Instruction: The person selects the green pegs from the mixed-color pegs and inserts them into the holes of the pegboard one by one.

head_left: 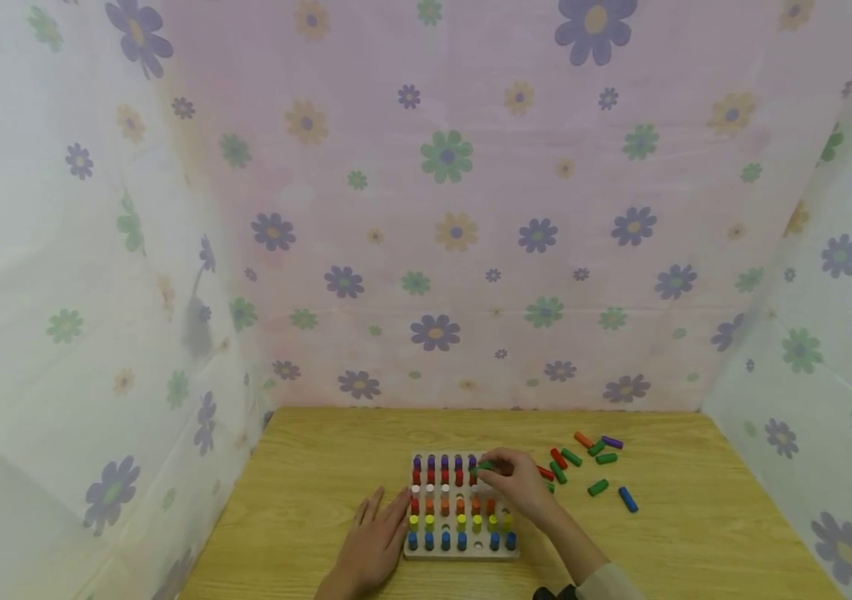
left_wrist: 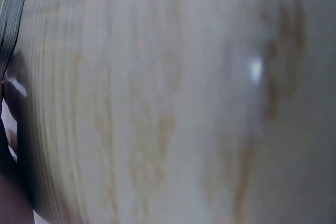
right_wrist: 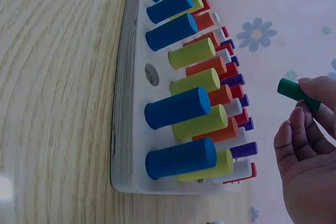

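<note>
A pale wooden pegboard [head_left: 463,554] stands on the table, filled with rows of coloured pegs: purple at the back, then red, white, orange, yellow and blue in front. Above its back right part, my right hand [head_left: 519,485] pinches a green peg [right_wrist: 292,92] between thumb and fingertips; the peg is tilted and clear of the holes in the right wrist view. My left hand [head_left: 373,546] lies flat on the table with straight fingers, fingertips right at the board's left edge. One bare hole [right_wrist: 151,75] shows in the blue row. A red peg [head_left: 415,506] heads the orange row.
Loose pegs lie scattered on the wooden table [head_left: 321,467] right of the board: several green ones, red ones, an orange peg [head_left: 583,439], a purple peg [head_left: 612,442] and a blue peg [head_left: 628,499]. Flower-printed cloth walls [head_left: 366,167] enclose the table behind and at both sides.
</note>
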The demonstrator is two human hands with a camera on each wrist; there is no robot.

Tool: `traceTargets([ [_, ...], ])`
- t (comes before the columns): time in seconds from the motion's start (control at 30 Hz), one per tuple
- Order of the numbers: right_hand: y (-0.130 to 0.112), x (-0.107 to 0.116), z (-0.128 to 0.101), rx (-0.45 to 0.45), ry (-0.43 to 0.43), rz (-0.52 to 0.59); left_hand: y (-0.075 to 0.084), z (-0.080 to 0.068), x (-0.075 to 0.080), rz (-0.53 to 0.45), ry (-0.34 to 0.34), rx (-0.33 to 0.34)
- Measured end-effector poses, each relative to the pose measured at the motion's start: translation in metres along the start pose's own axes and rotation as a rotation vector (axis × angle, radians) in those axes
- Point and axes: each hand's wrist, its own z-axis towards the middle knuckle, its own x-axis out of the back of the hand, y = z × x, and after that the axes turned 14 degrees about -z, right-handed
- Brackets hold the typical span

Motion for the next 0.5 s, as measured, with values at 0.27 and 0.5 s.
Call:
traceTargets([
  [0.27,-0.010,-0.013,0.011,0.039,-0.008,0.023,0.000,0.000,0.000,-0.006,-0.004,0.005],
  [0.5,-0.015,-0.028,0.021,0.051,0.009,-0.002,0.001,-0.001,0.000,-0.021,0.002,-0.004],
])
